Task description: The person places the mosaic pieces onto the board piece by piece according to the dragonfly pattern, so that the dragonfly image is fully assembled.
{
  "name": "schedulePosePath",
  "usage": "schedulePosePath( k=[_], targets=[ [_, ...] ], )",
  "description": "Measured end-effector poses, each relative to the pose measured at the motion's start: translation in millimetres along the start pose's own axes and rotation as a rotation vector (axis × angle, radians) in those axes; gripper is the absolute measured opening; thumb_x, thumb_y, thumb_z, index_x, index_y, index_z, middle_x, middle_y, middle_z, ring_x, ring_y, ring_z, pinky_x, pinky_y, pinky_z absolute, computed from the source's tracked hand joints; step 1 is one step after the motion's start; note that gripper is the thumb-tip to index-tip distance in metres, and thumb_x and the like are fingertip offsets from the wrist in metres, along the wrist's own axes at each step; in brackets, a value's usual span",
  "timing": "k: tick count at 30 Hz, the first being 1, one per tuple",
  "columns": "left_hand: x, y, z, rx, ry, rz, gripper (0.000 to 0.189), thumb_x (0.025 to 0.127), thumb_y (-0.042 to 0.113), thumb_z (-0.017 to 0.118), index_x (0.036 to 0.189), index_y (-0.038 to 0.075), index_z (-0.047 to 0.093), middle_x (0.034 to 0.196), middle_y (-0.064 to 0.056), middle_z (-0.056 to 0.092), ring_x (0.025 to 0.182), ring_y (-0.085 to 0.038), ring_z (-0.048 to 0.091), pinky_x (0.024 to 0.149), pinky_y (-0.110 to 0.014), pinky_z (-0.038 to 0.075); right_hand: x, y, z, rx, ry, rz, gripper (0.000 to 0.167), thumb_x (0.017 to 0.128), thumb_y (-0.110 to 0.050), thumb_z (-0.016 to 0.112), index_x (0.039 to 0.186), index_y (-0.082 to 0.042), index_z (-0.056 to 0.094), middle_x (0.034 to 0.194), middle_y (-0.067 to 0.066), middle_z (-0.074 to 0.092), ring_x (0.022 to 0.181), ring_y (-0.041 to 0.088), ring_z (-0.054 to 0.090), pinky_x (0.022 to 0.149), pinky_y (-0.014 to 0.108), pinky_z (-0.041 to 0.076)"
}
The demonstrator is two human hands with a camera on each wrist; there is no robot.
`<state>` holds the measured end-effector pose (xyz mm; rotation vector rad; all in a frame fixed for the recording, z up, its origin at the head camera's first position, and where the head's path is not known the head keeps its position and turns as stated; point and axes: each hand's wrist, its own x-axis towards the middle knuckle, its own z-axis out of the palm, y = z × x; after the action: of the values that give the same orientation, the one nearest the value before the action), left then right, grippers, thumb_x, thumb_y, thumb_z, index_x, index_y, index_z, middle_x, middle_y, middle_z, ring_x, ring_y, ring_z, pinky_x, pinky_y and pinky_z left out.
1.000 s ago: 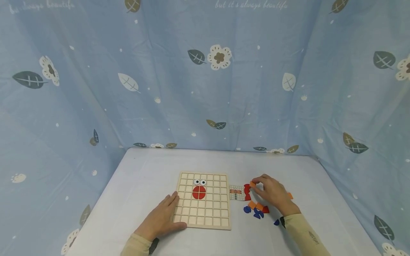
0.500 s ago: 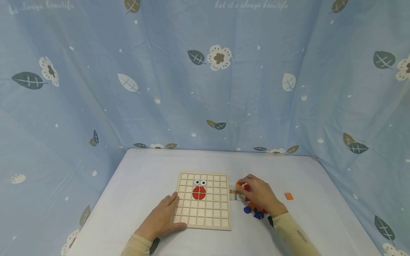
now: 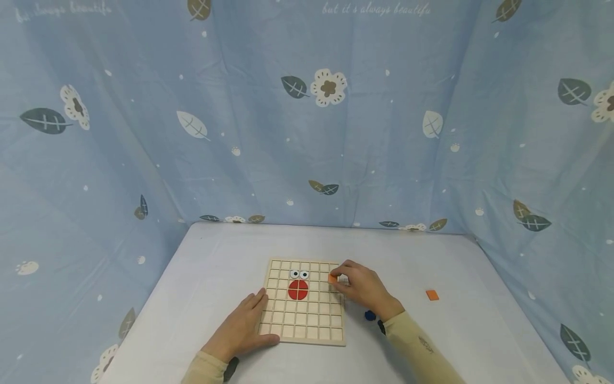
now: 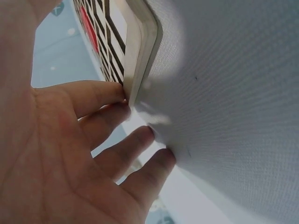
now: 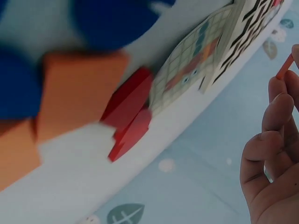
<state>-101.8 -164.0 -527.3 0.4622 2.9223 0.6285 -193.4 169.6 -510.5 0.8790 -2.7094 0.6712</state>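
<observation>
A wooden grid board (image 3: 307, 321) lies on the white table. Set in its upper part are two eye tiles (image 3: 295, 273) above a red disc of several pieces (image 3: 293, 294). My left hand (image 3: 240, 328) rests against the board's left side, fingers extended and thumb at the near edge. In the left wrist view, fingertips (image 4: 122, 93) touch the board's rim. My right hand (image 3: 364, 288) pinches an orange square tile (image 3: 332, 278) between thumb and fingers, over the board's upper right cells. The right wrist view shows that tile edge-on (image 5: 284, 67).
Right of the board lies a printed pattern card (image 5: 187, 65), with red pieces (image 5: 135, 116), orange tiles (image 5: 79, 88) and blue pieces (image 5: 112, 23) near it, largely hidden by my right arm in the head view. Another orange tile (image 3: 432, 295) lies farther right. A blue curtain (image 3: 240, 160) hangs behind.
My right hand has carried the orange tile leftward from beside the red pieces, past the card, to above the board's right side. The left hand has stayed in place.
</observation>
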Motion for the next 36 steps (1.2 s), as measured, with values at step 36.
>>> schedulePosePath(
  k=[36],
  targets=[
    [-0.8,-1.6,2.5,0.0,-0.01,-0.016,0.114,0.074,0.071,0.075,0.152,-0.004,0.04,0.162,-0.016,0.034,0.146,-0.043,0.034,0.116,-0.054,0.036,38.1,-20.3,34.1,-0.041,-0.252,0.035,0.02,0.09,-0.027,0.079,0.108,-0.02,0.079,0.102,-0.01,0.066,0.084,0.005,0.058,0.075,0.029,0.056]
  ],
)
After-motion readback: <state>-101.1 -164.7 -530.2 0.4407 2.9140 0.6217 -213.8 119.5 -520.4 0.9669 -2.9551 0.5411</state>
